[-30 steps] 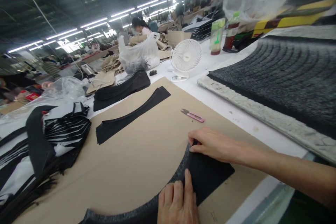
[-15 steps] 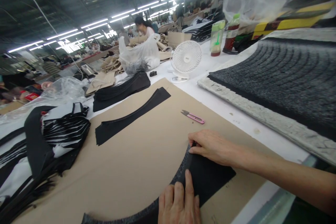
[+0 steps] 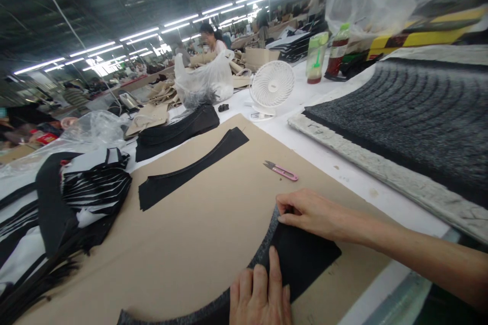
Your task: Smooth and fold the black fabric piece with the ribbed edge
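Note:
A curved black fabric piece with a grey, fuzzy folded edge lies on brown paper in front of me. My left hand rests on it near the bottom of the view, fingers stretched out and pressing beside the curved edge. At the upper end of that edge my right hand is closed, pinching the fabric corner between thumb and fingers. Farther up the paper lie a pair of pink thread snips and a second curved black piece, both untouched.
At right lies a grey-black pile of layered fabric on a pale board. A white fan, a green-lidded cup and a bottle stand behind. Black and white pieces heap at left. A person sits far back.
My right hand's pinch has shifted very slightly at the fabric's upper corner. My left hand stays in place on the fabric. The view has tilted a little.

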`<action>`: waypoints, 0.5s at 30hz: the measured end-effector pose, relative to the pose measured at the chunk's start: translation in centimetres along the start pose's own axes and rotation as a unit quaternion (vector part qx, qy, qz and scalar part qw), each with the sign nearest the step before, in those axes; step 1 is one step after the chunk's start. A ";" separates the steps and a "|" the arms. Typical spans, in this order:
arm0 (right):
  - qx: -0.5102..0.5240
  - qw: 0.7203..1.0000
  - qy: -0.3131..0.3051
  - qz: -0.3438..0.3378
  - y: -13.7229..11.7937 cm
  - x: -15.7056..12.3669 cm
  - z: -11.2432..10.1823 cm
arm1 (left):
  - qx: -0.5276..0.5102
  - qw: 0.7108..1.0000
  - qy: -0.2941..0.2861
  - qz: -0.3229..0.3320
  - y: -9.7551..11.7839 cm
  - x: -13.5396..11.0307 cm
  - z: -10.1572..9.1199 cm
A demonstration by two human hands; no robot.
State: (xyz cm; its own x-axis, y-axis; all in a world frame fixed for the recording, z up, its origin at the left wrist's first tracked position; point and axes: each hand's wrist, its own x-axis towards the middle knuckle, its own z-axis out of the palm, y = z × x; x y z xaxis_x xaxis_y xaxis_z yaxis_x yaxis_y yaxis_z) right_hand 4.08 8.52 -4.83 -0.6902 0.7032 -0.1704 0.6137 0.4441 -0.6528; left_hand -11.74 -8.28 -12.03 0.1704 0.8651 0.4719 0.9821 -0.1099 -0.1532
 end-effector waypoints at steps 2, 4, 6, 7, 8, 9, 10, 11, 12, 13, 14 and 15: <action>-0.023 1.000 0.014 0.010 0.0 0.0 0.3 | 0.001 1.000 0.002 -0.001 0.0 0.0 -0.1; -0.042 0.999 0.025 0.021 -0.1 0.0 0.5 | 0.001 1.000 0.002 -0.002 0.0 0.0 -0.1; -0.047 0.998 0.026 0.026 -0.1 0.1 0.7 | 0.001 1.000 0.002 -0.004 0.0 0.0 -0.1; -0.046 0.998 0.025 0.027 0.0 0.1 0.7 | 0.001 1.000 0.002 -0.004 0.0 0.0 0.0; -0.045 0.998 0.026 0.028 0.0 0.1 0.8 | 0.001 1.000 0.001 -0.004 0.0 0.0 0.0; -0.045 0.998 0.027 0.029 0.0 0.2 0.8 | 0.001 1.000 0.001 -0.004 0.0 -0.1 0.0; -0.046 0.998 0.029 0.031 0.1 0.2 0.8 | 0.001 1.000 0.002 -0.004 0.0 -0.1 0.1; -0.047 0.998 0.031 0.033 0.2 0.2 0.9 | 0.000 1.000 0.003 -0.005 0.0 -0.1 0.1; -0.048 0.998 0.033 0.036 0.3 0.3 0.9 | 0.000 1.000 0.005 -0.006 0.0 -0.1 0.2; -0.050 0.997 0.035 0.038 0.3 0.3 1.0 | -0.001 1.000 0.006 -0.007 0.0 -0.1 0.2; -0.051 0.997 0.037 0.042 0.4 0.3 1.1 | -0.002 1.000 0.008 -0.008 0.0 -0.1 0.2; -0.053 0.997 0.039 0.047 0.5 0.2 1.2 | -0.003 1.000 0.009 -0.008 -0.1 -0.1 0.3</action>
State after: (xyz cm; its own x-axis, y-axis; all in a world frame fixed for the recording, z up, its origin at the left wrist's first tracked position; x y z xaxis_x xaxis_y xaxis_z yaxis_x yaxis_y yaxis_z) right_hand 3.80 8.25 -6.04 -0.5981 0.7837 -0.1677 0.7144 0.4265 -0.5547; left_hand -11.84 -8.22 -12.32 0.1560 0.8575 0.4903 0.9852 -0.0991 -0.1400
